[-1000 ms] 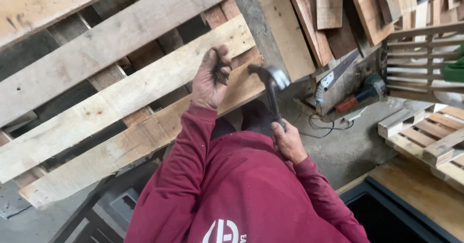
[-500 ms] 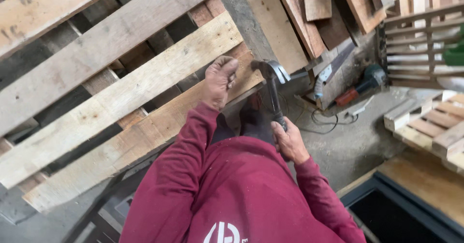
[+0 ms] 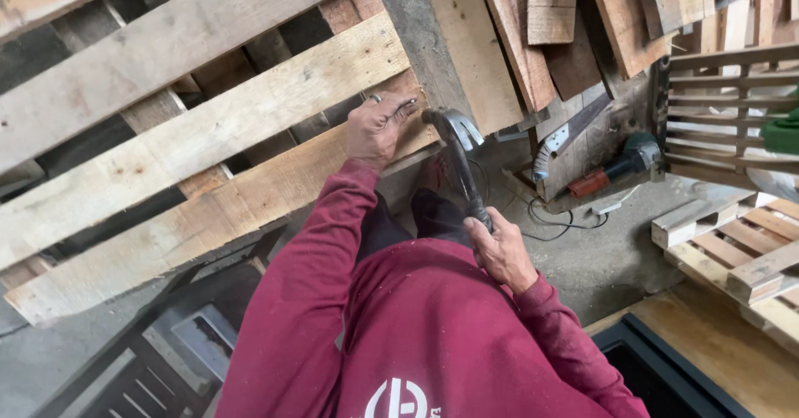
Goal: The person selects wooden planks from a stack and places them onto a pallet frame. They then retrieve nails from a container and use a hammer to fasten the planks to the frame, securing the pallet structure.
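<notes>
The hammer [image 3: 460, 162] is gripped low on its handle by the right hand [image 3: 499, 250], its long axis running up-left toward the pallet board [image 3: 250, 127]. The left hand [image 3: 376, 127], fingers curled, is pressed on that board, just beside the hammer's head.

Claw hammer [image 3: 459, 156] upright, head beside pale pallet plank [image 3: 250, 193].

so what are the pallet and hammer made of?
Pallet: rough unfinished softwood by the look, with pale boards, visible grain, knots and grey stains. Hammer: head looks like dull bare steel with a curved claw; the handle is dark, possibly rubber-coated, but unclear.
</notes>
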